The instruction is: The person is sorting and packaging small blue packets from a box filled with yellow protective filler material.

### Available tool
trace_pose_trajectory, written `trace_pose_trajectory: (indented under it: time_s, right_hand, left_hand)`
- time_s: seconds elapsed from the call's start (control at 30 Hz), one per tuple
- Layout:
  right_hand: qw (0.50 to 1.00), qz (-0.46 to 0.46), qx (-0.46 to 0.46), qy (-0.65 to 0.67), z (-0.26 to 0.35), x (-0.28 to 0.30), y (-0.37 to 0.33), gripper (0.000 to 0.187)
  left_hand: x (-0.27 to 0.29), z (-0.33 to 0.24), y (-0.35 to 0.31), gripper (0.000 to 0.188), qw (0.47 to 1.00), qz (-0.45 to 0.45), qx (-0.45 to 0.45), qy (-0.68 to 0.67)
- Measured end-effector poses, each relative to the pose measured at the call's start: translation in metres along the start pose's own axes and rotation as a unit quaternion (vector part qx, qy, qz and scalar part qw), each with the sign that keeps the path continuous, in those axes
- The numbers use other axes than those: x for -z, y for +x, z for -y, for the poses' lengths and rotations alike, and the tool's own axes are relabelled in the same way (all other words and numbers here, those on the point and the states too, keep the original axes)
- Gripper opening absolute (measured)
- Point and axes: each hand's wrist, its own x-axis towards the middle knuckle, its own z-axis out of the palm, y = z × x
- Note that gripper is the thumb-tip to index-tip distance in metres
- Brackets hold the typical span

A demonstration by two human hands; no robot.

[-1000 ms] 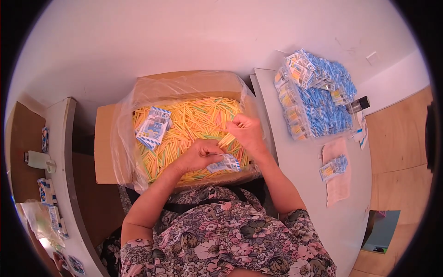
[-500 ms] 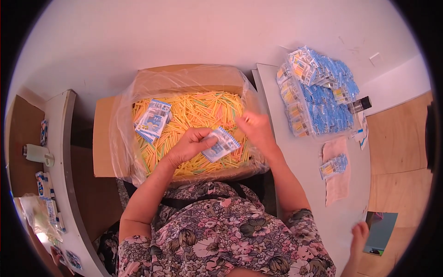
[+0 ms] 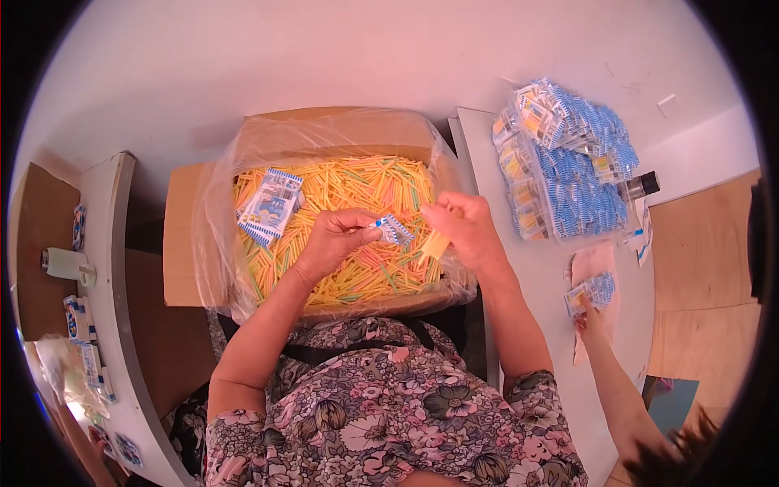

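Note:
My left hand (image 3: 331, 242) pinches a small blue-and-white plastic packet (image 3: 394, 230) by one end, above an open cardboard box. The packet is tilted, so its mouth cannot be made out. Just to its right, my right hand (image 3: 472, 234) is closed on a small bunch of yellow sticks (image 3: 436, 245) that point down toward the box. Thin sticks (image 3: 341, 188), mostly yellow with some pink and green, fill the plastic-lined box (image 3: 337, 130). More flat packets (image 3: 274, 204) lie in a small pile on the sticks at the left.
A clear container of filled packets (image 3: 568, 174) stands on the right table, beside a dark-capped bottle (image 3: 639, 187). Another person's hand (image 3: 591, 315) touches packets (image 3: 596, 292) on a pink cloth (image 3: 590, 260). The left table (image 3: 118, 268) holds a pale green bottle (image 3: 66, 266) and several small packs.
The packet in my left hand has turned from lying flat to tilted. Yellow sticks now show in my right hand. The other person's hand has reached the packets on the cloth.

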Motion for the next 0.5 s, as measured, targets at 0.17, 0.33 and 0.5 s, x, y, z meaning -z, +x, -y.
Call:
trace_pose_trajectory:
  time_s: [0.17, 0.33, 0.5]
  right_hand:
    - [0.995, -0.015, -0.002, -0.097, 0.0, -0.012, 0.018, 0.026]
    - [0.987, -0.053, 0.041, -0.146, -0.008, -0.014, 0.022, 0.027]
    - [0.897, -0.093, 0.262, -0.342, -0.01, -0.029, 0.014, 0.025]
  left_hand:
    - [-0.001, -0.004, -0.001, 0.013, 0.999, 0.034, -0.009, 0.012]
    - [-0.002, 0.003, 0.001, 0.014, 0.997, 0.071, -0.013, 0.011]
    - [-0.01, -0.008, 0.002, 0.014, 0.996, 0.052, 0.04, 0.065]
